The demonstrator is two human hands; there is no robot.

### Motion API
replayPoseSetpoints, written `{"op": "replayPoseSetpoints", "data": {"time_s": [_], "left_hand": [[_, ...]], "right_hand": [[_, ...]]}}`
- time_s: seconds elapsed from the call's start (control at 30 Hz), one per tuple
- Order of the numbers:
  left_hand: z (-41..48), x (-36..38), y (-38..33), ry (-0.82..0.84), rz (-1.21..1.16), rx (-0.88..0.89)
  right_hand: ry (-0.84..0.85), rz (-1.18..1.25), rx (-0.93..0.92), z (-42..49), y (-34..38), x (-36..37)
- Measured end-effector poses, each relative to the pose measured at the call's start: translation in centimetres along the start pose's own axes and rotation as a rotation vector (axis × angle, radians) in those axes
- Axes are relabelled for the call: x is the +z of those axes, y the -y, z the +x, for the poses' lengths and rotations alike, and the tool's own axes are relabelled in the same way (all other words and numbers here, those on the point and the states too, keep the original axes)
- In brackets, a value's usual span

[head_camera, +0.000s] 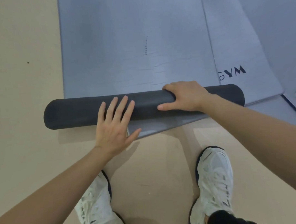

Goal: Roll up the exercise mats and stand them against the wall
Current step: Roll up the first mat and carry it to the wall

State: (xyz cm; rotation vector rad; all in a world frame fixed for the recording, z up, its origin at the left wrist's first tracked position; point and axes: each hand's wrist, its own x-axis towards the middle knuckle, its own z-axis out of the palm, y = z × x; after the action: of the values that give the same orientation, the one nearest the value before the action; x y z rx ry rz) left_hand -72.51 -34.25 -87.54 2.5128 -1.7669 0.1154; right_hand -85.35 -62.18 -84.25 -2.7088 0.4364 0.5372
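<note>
Two white shoes [215, 180] are standing at 6 o'clock on the tan floor [26, 99], nearest the camera, and both bare forearms are reaching up from them toward the centre. The left hand [115, 124] is lying open and flat, fingers [122, 104] spread over the near side of the roll [87, 112], thumb pointing toward 3 o'clock and resting on the mat's loose near corner. The right hand [185, 97] is curling over the top of the roll toward 2 o'clock from centre, fingers wrapping the far side, thumb pressing the near side; it is gripping the roll. The roll, dark grey and still thin, is lying slantwise from 9 toward 3 o'clock across the near end of the grey mat [124, 37], whose unrolled length is stretching away to 12 o'clock. A second mat [234, 50] marked GYM is lying beside it toward 2 o'clock, its edge seeming to tuck under the roll's right end. By my judgement the rolling is only beginning: most of the first mat is lying flat, and nothing is standing at any wall in view. The next move is calling for both palms pushing evenly toward 12 o'clock, keeping the roll tight and square, since its left end is overhanging the mat's edge and the roll could be telescoping.
</note>
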Motion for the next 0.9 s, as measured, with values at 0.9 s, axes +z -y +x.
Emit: {"op": "replayPoseSetpoints", "data": {"time_s": [0.9], "left_hand": [[15.9,-2.2,8.2,0.314,-0.163,0.018]], "right_hand": [[-0.383,-0.489,-0.076,3.3,-3.0,-0.2]]}}
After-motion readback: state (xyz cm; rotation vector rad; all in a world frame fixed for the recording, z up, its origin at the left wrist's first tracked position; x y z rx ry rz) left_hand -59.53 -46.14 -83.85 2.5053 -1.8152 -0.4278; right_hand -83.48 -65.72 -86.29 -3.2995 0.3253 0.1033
